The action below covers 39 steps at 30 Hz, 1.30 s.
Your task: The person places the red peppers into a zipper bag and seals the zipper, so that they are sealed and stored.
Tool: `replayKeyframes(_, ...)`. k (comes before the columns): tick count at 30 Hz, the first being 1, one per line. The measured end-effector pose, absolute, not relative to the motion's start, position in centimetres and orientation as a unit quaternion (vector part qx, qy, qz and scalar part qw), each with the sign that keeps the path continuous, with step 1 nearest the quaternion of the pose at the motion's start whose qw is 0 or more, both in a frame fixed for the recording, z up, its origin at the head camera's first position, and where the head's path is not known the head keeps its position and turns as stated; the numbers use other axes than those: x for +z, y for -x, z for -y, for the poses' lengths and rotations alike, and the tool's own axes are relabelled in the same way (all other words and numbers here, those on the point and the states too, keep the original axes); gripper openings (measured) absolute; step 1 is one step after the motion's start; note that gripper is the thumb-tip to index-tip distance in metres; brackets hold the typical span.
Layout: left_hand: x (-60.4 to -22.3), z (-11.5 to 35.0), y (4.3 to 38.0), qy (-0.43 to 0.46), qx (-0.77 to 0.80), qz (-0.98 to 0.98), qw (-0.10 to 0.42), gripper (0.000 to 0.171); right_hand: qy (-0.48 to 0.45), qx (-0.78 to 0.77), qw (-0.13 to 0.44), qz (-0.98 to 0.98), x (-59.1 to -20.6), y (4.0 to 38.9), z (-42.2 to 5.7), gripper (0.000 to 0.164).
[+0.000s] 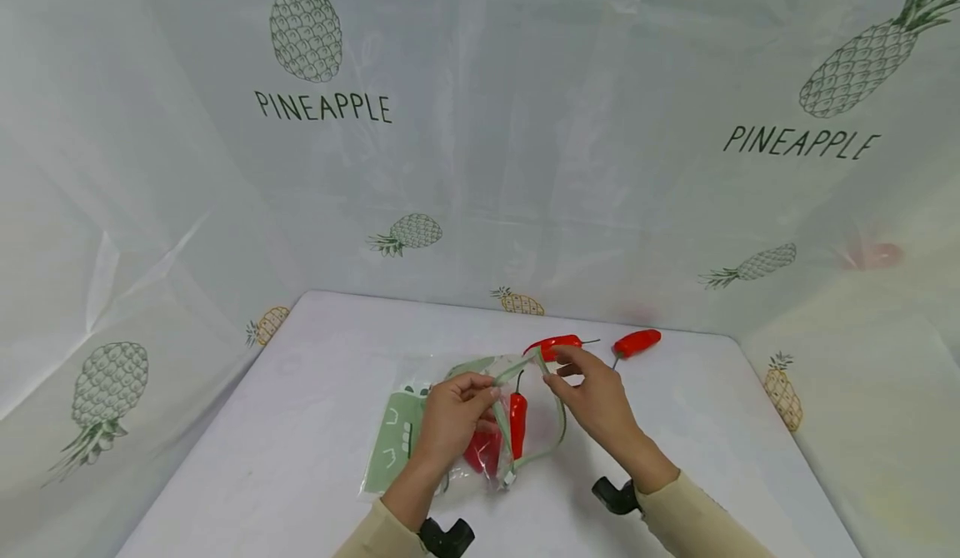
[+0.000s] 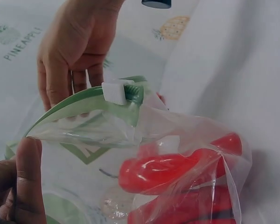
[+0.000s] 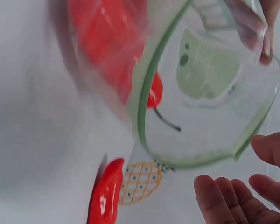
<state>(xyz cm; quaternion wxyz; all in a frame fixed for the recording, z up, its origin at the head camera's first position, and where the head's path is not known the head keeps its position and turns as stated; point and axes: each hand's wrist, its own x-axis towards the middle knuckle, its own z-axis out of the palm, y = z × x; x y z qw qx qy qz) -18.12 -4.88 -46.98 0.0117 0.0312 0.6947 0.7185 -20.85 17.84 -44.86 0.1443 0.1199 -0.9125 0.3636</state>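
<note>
A clear zip bag (image 1: 564, 425) with a green rim and a white slider (image 2: 114, 93) stands with its mouth spread wide. Inside it lie a red chili pepper (image 1: 517, 425) with a dark stem and other red items (image 2: 186, 205) behind the film. My left hand (image 1: 453, 416) pinches the left side of the rim between thumb and fingers. On the other side, my right hand (image 1: 596, 396) has its fingers apart, the thumb (image 3: 273, 149) at or very near a corner of the rim. Nothing shows between its thumb and fingers.
Two more red chili peppers lie towards the back of the white table (image 1: 300, 425): one chili pepper (image 1: 557, 345) behind the bag, another chili pepper (image 1: 637, 342) farther right. A flat green-printed bag (image 1: 393, 441) lies left of my left hand. Pineapple-printed sheeting (image 1: 540, 166) encloses the table.
</note>
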Motion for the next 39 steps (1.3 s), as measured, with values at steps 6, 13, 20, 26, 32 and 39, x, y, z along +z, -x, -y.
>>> replayKeyframes(6,-47.1,4.9,18.3,-0.028,0.713,-0.700,0.009,0.019,-0.124,0.339,0.150,0.921,-44.7,22.0,-19.2,0.047)
replayKeyframes(13,-47.2,5.0,18.3,-0.027,0.714,-0.700,0.011,0.019,-0.132,0.330,0.138,0.924,-44.9,23.2,-20.4,0.053)
replayKeyframes(20,-47.2,4.9,18.1,-0.021,0.713,-0.701,0.016,0.019,-0.127,0.318,0.112,0.933,-45.7,24.8,-21.4,0.059)
replayKeyframes(26,-47.5,4.8,18.0,-0.017,0.714,-0.699,0.016,0.018,-0.120,0.324,0.080,0.935,-46.6,26.6,-22.2,0.064)
replayKeyframes(32,-47.7,5.0,18.1,-0.011,0.718,-0.696,0.020,0.018,-0.116,0.346,0.047,0.930,-47.2,28.6,-23.1,0.065)
replayKeyframes(39,-47.4,5.3,17.8,-0.018,0.726,-0.687,0.013,0.020,-0.119,0.362,0.011,0.924,-47.8,31.3,-23.6,0.066)
